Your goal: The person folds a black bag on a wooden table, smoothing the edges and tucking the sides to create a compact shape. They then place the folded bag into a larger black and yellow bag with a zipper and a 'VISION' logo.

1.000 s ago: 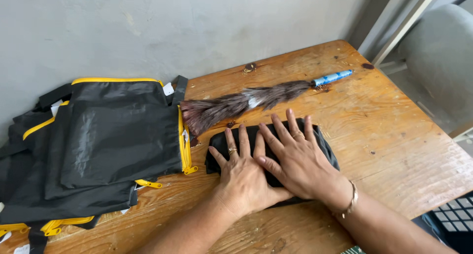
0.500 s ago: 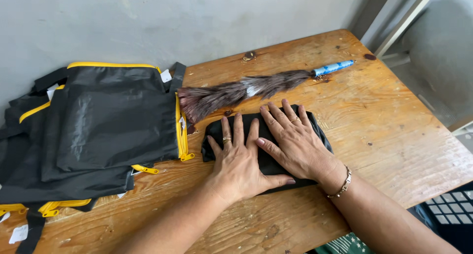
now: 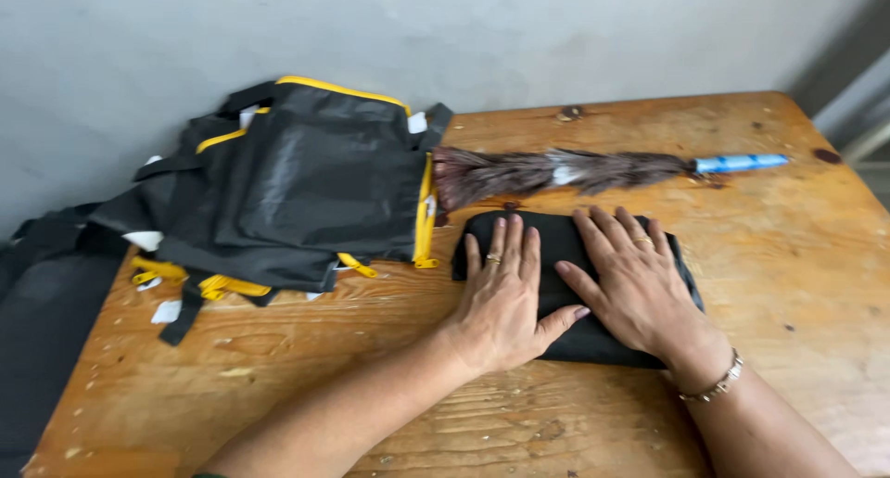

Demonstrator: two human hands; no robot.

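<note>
Flat on a folded black cloth lie both hands — the left hand with its fingers stretched out and close together, a ring on one of them, and the right hand with its fingers fanned a little wider, also ringed, a beaded bracelet at the wrist. Neither hand grips anything; the palms simply press down on the cloth, and the two thumbs nearly meet in the middle. The cloth sits on a worn wooden table, toward its right half. Just beyond the fingertips lies a feather duster with a blue handle, stretched lengthwise across the table. To the left — partly hanging over the table's edge — is a heap of black bags with yellow trim. A grey wall stands behind the table.
</note>
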